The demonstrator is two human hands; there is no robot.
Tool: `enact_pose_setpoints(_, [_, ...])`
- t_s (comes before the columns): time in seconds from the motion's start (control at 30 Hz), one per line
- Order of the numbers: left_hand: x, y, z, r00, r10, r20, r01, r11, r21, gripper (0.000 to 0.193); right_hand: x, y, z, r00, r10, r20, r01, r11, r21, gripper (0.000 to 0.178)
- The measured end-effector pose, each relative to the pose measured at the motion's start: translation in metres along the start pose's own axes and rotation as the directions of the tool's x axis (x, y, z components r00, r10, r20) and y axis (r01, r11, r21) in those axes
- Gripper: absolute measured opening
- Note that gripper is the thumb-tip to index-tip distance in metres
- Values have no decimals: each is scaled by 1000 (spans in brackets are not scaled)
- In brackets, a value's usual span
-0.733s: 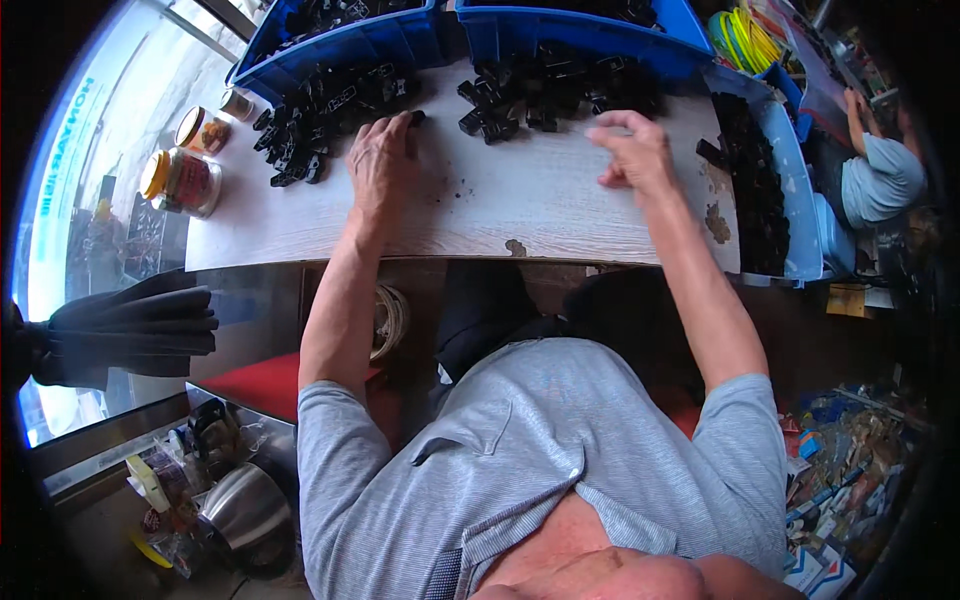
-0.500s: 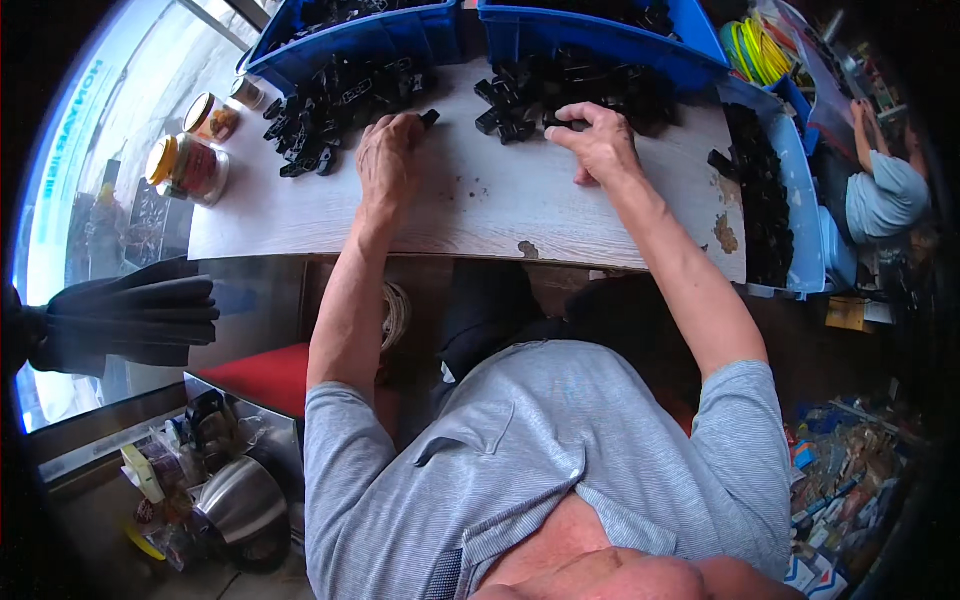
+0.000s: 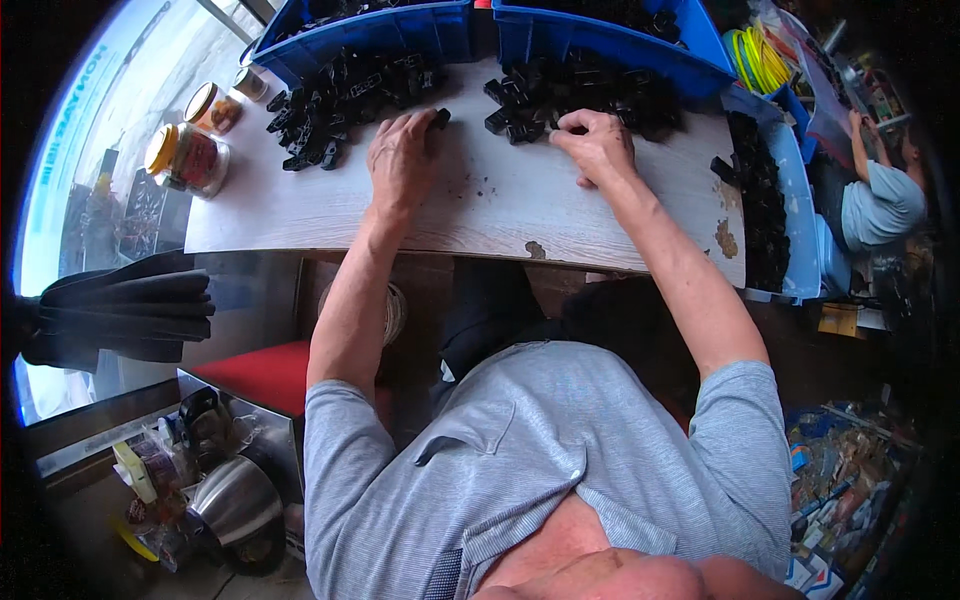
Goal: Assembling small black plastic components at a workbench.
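My left hand (image 3: 402, 165) is closed round a small black plastic part (image 3: 440, 119), whose end sticks out past the fingertips over the table. Left of that hand lies a heap of black plastic parts (image 3: 335, 110). My right hand (image 3: 600, 150) is at the near edge of a second heap of black parts (image 3: 520, 95), thumb and forefinger curled together in a pinch. Whatever is between those fingers is too small and dark to make out. Both hands rest low over the white wood-grain table (image 3: 500, 220).
Two blue bins (image 3: 375, 40) (image 3: 620, 45) of black parts stand along the far edge. At the right is a light-blue crate (image 3: 800, 220) of dark parts. Lidded jars (image 3: 190, 165) stand at the left edge. A co-worker (image 3: 880, 200) is at the far right.
My left hand has shifted slightly right, still with the black part. My right hand stays by its heap; the dark piece seen in its pinch before no longer shows clearly.
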State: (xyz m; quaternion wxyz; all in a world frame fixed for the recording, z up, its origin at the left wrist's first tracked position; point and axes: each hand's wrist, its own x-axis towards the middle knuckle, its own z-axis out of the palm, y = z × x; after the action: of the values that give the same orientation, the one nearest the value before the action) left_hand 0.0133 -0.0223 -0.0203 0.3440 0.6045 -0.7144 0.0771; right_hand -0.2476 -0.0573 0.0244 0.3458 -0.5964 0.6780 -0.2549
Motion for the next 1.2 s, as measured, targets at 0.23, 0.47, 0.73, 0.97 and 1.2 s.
enact_pose_setpoints(0.23, [-24,24,-6,988,-136,69,151,939,-309,28,-8,8,-7,998,-22,59,21,1000,6,25])
enact_pose_setpoints(0.47, [-38,67,-9,993,-96,68,117,787,-605,32,-40,19,-30,973,-12,231,-16,993,116,22])
enact_pose_setpoints(0.73, [-22,106,10,995,78,59,-41,878,-478,38,-44,29,-27,977,-85,198,28,961,274,36])
enact_pose_setpoints(0.97, [-4,111,25,947,307,98,-241,875,-419,32,-36,38,-26,975,-87,203,38,971,237,34])
enact_pose_setpoints(1.2, [-1,100,20,905,403,136,-303,835,-460,37,-35,39,-27,964,-87,251,28,973,229,33])
